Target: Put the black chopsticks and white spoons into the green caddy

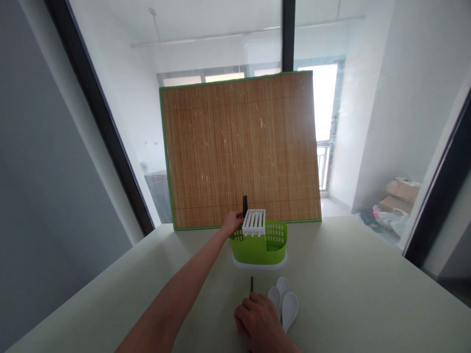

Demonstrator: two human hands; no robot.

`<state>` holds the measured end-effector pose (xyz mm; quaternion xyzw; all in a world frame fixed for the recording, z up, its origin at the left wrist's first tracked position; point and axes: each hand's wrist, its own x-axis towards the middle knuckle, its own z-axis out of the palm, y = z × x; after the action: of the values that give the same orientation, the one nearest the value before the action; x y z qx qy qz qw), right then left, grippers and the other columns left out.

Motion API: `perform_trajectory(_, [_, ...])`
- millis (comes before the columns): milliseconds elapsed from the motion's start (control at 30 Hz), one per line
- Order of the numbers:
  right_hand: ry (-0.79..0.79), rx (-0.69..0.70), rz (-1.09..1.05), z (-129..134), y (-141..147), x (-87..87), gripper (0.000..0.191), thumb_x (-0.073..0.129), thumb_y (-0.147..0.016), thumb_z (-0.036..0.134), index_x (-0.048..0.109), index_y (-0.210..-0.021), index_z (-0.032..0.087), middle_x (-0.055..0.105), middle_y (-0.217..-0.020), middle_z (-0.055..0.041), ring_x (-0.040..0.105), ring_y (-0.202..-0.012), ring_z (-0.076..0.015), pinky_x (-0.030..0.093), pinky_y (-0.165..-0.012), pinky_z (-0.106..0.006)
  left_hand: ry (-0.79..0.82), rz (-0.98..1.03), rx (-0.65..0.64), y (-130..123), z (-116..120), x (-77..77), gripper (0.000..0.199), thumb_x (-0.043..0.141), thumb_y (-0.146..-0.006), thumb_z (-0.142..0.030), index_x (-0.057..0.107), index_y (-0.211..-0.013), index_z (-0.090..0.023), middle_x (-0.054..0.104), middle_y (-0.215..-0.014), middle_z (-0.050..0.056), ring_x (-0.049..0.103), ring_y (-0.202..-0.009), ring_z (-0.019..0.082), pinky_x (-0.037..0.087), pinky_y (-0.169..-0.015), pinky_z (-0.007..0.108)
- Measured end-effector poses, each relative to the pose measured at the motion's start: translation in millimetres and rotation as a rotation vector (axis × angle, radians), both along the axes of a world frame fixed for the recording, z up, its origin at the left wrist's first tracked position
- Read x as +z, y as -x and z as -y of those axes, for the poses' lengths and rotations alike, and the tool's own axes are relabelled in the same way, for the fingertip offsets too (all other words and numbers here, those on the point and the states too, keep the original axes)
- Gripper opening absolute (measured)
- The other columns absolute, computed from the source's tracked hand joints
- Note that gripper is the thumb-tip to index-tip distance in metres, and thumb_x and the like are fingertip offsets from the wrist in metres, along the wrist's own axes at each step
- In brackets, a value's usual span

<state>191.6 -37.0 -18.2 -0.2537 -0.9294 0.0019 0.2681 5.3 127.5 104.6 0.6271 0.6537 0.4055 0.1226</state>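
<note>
Arm [191, 284] outstretched, the left hand [231, 221] meets slim upright black sticks [245, 206] at the slotted green plastic basket [250, 250], grip unclear; the right hand [256, 316] curls over a thin black stick [252, 283], grip hidden. Pale tabletop [342, 279] fronts clear glass [213, 54].

The left hand [231, 223] is at the green basket [250, 251] — spoons [290, 307] nearer.

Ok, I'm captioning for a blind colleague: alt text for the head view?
A person's left hand is at upright black sticks beside a white slatted rack above a green basket; their right hand covers part of a black stick beside white spoons.
</note>
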Motion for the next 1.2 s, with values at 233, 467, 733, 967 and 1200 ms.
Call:
perform_trajectory(233, [0.035, -0.039, -0.054, -1, -1, -1.3, 0.008, 0.056, -0.079, 0.016, 0.055, -0.074, 0.023, 0.061, -0.072, 0.0024, 0.053, -0.071, -0.0161, 0.03, -0.061, -0.028, -0.19, 0.022, 0.142, -3, 38, 1.8, 0.034, 0.056, -0.079, -0.032, 0.06, -0.106, -0.013, 0.062, -0.108, 0.013, 0.061, -0.083, 0.016, 0.047, -0.078, 0.031])
perform_trajectory(467, [0.085, -0.074, -0.191, -3, -3, 0.6, 0.012, 0.052, -0.08, 0.014, 0.056, -0.082, 0.025, 0.062, -0.073, 0.0026, 0.054, -0.07, -0.0158, 0.03, -0.062, -0.027, -0.171, 0.148, 0.167, -32, 141, -77.6, 0.031, 0.043, -0.084, -0.043, 0.05, -0.102, -0.02, 0.061, -0.09, 0.002, 0.056, -0.067, 0.012, 0.046, -0.06, 0.024])
perform_trajectory(733, [0.098, -0.068, -0.251, -4, -2, -4.6, 0.014, 0.052, -0.07, 0.01, 0.055, -0.074, 0.023, 0.063, -0.071, 0.0024, 0.054, -0.067, -0.0156, 0.031, -0.061, -0.026, 0.353, -0.171, 0.032, -55, 189, -102.5, 0.029, 0.028, -0.09, -0.037, 0.051, -0.097, -0.021, 0.065, -0.086, 0.002, 0.061, -0.08, 0.015, 0.041, -0.068, 0.024])
perform_trajectory(967, [0.13, -0.06, -0.332, -7, -8, 1.9, 0.014, 0.049, -0.08, 0.016, 0.059, -0.085, 0.025, 0.065, -0.075, 0.0015, 0.056, -0.069, -0.0156, 0.033, -0.065, -0.026, 0.451, -0.573, 0.114, -76, 194, -100.3, 0.031, 0.032, -0.083, -0.017, 0.06, -0.095, -0.021, 0.063, -0.101, 0.007, 0.061, -0.088, 0.02, 0.043, -0.072, 0.029])
perform_trajectory(1200, [0.168, -0.069, -0.304, -8, -10, 2.2, 0.014, 0.052, -0.078, 0.015, 0.061, -0.083, 0.024, 0.065, -0.072, 0.0011, 0.056, -0.068, -0.0157, 0.033, -0.063, -0.025, 0.49, -0.585, 0.133, -66, 193, -95.5, 0.03, 0.034, -0.084, -0.028, 0.062, -0.088, -0.017, 0.066, -0.091, 0.011, 0.062, -0.089, 0.024, 0.042, -0.074, 0.032])
